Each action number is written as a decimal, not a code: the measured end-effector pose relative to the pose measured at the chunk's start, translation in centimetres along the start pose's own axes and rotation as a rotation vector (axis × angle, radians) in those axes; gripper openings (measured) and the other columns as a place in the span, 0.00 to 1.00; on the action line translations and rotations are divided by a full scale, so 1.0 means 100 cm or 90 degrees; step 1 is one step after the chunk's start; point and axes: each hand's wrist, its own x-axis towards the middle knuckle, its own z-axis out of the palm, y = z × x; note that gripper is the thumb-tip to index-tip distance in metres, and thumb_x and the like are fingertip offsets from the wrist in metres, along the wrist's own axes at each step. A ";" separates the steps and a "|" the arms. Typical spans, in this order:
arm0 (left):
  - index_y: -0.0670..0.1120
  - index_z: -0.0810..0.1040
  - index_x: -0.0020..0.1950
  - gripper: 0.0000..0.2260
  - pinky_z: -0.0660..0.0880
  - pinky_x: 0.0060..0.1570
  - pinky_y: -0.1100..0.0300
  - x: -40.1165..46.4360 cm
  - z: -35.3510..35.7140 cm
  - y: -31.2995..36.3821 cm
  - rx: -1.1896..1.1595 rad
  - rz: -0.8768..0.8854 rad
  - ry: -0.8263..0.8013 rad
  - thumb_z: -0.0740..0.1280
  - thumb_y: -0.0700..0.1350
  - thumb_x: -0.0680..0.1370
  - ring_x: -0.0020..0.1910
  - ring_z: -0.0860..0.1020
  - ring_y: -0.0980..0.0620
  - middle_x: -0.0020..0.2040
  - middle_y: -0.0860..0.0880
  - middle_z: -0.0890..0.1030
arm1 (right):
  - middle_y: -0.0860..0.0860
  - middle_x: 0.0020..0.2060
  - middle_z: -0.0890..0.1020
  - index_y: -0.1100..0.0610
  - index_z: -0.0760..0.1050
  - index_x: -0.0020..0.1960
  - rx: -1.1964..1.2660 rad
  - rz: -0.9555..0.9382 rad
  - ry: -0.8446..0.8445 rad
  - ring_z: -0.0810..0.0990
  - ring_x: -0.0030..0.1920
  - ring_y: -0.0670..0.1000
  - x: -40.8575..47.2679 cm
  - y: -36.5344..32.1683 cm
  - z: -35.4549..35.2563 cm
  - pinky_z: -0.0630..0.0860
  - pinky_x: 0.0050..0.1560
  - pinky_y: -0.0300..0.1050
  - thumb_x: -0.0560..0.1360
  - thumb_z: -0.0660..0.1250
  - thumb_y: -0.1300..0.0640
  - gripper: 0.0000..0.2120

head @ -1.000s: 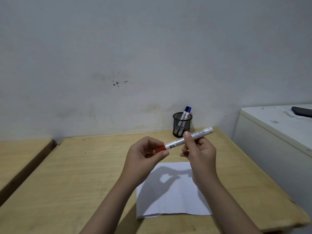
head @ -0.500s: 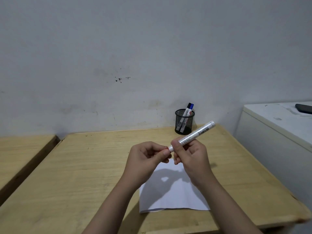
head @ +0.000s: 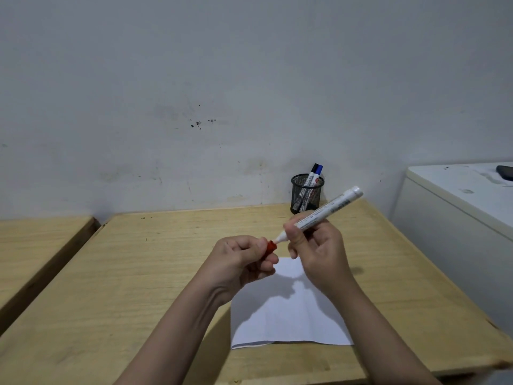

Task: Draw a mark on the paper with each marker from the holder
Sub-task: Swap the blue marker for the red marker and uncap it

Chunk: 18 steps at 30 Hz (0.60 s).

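We look down from a head-worn camera at a light wooden table [head: 138,273] set against a scuffed pale wall [head: 222,79]. At the far left, a second wooden surface [head: 33,245] sits just beside the table's left edge, a dark gap between them.

Moving right, our left hand [head: 238,262] hovers above the middle of the table, fingers curled closed around a red cap [head: 269,248]; only the cap's open end pokes out between thumb and fingers. The cap is off the marker, just beside its tip, and we cannot tell whether the two touch.

Below both hands, a white sheet of paper [head: 286,318] lies flat near the table's front edge, right of centre. Shadows of the hands fall across it, and we see no drawn mark on the part that shows.

Next, our right hand [head: 319,251] pinches the white marker [head: 324,211] by the lower barrel, thumb in front and fingers wrapped behind. The marker slants, tip down-left toward the cap, back end up-right.

Behind it, at the table's back edge toward the right corner, stands a black mesh holder [head: 307,194] with two markers leaning inside: one black-capped [head: 314,168], one blue-capped [head: 319,170].

At the far right, a white cabinet [head: 449,218] stands beside the table's right edge, with a dark flat object [head: 505,172] on top, cut off by the frame.
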 end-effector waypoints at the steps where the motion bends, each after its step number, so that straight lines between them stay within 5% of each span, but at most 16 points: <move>1: 0.37 0.80 0.39 0.10 0.80 0.37 0.58 0.001 -0.003 -0.003 -0.017 -0.014 0.000 0.69 0.44 0.67 0.27 0.78 0.53 0.30 0.45 0.82 | 0.49 0.31 0.81 0.58 0.75 0.42 -0.001 -0.003 0.026 0.73 0.27 0.46 0.003 -0.001 -0.004 0.72 0.28 0.38 0.72 0.67 0.57 0.05; 5: 0.42 0.84 0.39 0.05 0.79 0.38 0.63 0.008 -0.022 -0.010 0.028 0.029 0.069 0.72 0.42 0.65 0.32 0.80 0.55 0.35 0.46 0.84 | 0.65 0.31 0.80 0.52 0.79 0.38 -0.034 0.010 0.095 0.69 0.26 0.55 0.014 -0.001 -0.021 0.69 0.28 0.47 0.72 0.67 0.54 0.05; 12: 0.50 0.83 0.48 0.11 0.74 0.43 0.68 0.052 -0.061 -0.020 0.360 0.143 0.248 0.72 0.37 0.71 0.41 0.80 0.57 0.42 0.52 0.84 | 0.45 0.29 0.83 0.67 0.76 0.42 -0.055 0.016 0.073 0.78 0.30 0.39 0.003 0.021 -0.026 0.72 0.34 0.29 0.71 0.67 0.55 0.13; 18: 0.47 0.81 0.45 0.13 0.78 0.47 0.57 0.082 -0.076 -0.036 0.424 0.087 0.256 0.73 0.32 0.66 0.40 0.79 0.50 0.41 0.42 0.82 | 0.50 0.31 0.84 0.57 0.76 0.41 -0.031 0.052 0.061 0.79 0.31 0.41 -0.003 0.033 -0.029 0.73 0.33 0.30 0.70 0.69 0.55 0.06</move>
